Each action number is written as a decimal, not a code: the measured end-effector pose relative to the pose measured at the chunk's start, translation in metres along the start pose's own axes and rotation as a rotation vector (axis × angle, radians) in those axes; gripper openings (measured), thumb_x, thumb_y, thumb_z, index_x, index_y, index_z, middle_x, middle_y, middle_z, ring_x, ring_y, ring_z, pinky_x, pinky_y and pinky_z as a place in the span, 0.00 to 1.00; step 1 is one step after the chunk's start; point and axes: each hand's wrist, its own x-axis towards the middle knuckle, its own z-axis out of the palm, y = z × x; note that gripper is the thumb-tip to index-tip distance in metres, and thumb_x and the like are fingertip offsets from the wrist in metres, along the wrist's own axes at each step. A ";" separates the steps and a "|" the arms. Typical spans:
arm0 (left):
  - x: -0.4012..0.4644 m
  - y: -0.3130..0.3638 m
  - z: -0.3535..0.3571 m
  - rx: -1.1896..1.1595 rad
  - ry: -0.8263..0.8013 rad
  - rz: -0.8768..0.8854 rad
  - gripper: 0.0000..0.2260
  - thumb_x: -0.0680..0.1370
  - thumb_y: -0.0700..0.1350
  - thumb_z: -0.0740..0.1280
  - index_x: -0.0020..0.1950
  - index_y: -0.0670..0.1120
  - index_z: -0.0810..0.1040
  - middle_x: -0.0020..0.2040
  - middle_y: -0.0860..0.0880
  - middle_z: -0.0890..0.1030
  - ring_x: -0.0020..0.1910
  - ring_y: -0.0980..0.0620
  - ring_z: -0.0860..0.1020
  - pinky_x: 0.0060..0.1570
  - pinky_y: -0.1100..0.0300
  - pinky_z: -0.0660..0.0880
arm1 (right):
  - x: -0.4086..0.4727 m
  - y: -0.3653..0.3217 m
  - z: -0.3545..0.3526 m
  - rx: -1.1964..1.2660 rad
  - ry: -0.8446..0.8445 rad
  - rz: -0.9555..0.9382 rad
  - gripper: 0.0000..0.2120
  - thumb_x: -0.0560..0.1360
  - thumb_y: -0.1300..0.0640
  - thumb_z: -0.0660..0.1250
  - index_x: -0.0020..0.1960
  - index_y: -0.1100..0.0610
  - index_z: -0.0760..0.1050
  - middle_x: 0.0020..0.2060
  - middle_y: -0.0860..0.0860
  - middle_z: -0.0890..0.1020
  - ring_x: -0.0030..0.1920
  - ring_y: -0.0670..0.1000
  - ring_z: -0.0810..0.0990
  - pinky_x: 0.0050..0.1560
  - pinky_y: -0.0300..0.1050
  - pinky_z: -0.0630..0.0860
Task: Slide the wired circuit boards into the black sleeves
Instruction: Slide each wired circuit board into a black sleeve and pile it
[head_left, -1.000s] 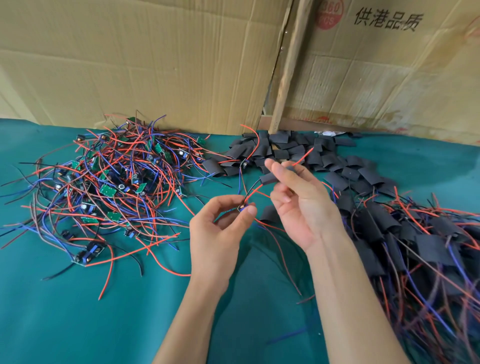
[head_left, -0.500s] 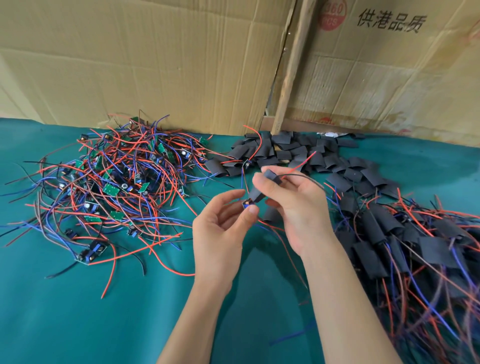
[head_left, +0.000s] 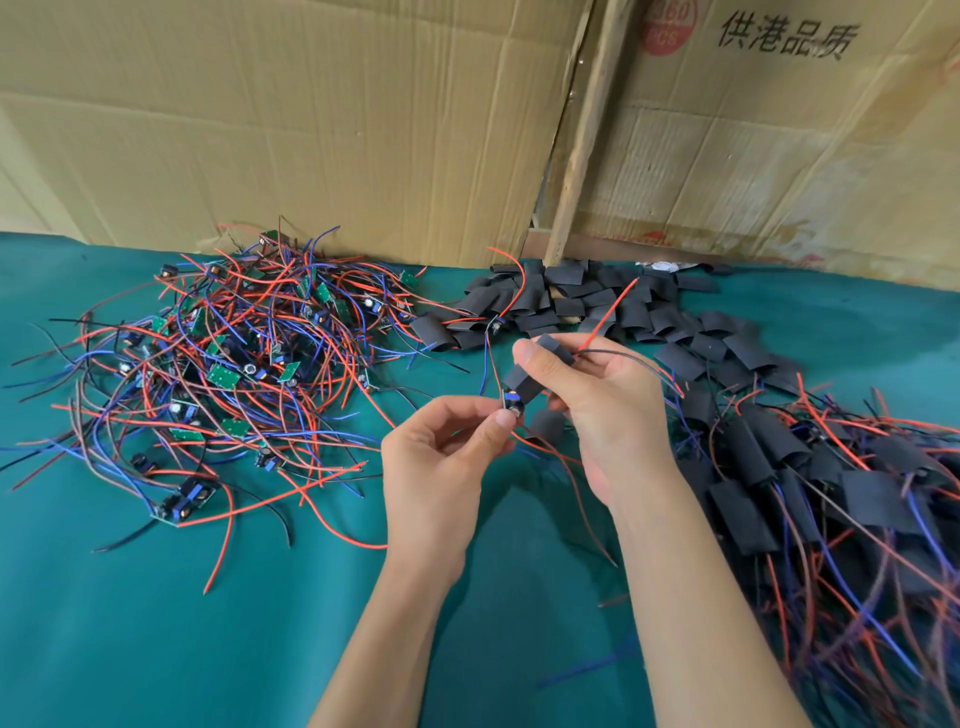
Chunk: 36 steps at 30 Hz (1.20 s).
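Observation:
My left hand (head_left: 441, 457) pinches the lower end of a small wired circuit board (head_left: 513, 401) between thumb and fingers. My right hand (head_left: 597, 395) grips a black sleeve (head_left: 535, 371) with thumb and fingertips, and the sleeve covers most of the board. Red and black wires (head_left: 610, 319) stick out of the sleeve's upper end. At the left lies a tangled pile of bare wired boards (head_left: 218, 369). Empty black sleeves (head_left: 587, 306) are heaped at the back. Sleeved boards (head_left: 810, 493) are piled at the right.
A green cloth (head_left: 156, 623) covers the table. Cardboard boxes (head_left: 311, 119) and a wooden post (head_left: 587, 130) stand along the back edge. A loose blue wire (head_left: 587, 667) lies between my forearms.
The right hand has pulled the black sleeve down the wires and over the board held by the left hand. Both hands stay close together above the cloth.

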 end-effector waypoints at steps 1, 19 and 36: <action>0.000 0.000 0.000 0.006 -0.004 -0.003 0.02 0.75 0.37 0.75 0.44 0.43 0.85 0.43 0.43 0.87 0.40 0.49 0.84 0.43 0.59 0.81 | 0.001 0.001 -0.001 -0.005 0.013 -0.003 0.08 0.68 0.56 0.81 0.42 0.54 0.83 0.34 0.49 0.84 0.34 0.47 0.77 0.33 0.34 0.71; -0.003 -0.001 0.002 0.154 -0.009 0.058 0.07 0.76 0.33 0.72 0.47 0.44 0.80 0.42 0.50 0.85 0.38 0.47 0.86 0.37 0.60 0.81 | 0.003 0.001 -0.009 -0.182 -0.171 0.097 0.12 0.70 0.56 0.80 0.48 0.61 0.84 0.39 0.58 0.86 0.38 0.51 0.81 0.39 0.44 0.74; -0.005 -0.006 0.005 0.677 -0.092 0.162 0.06 0.76 0.38 0.70 0.43 0.48 0.82 0.34 0.56 0.82 0.35 0.56 0.79 0.38 0.69 0.71 | -0.008 -0.068 -0.102 -1.043 0.085 0.139 0.24 0.59 0.30 0.77 0.41 0.49 0.85 0.36 0.53 0.85 0.41 0.53 0.82 0.47 0.49 0.76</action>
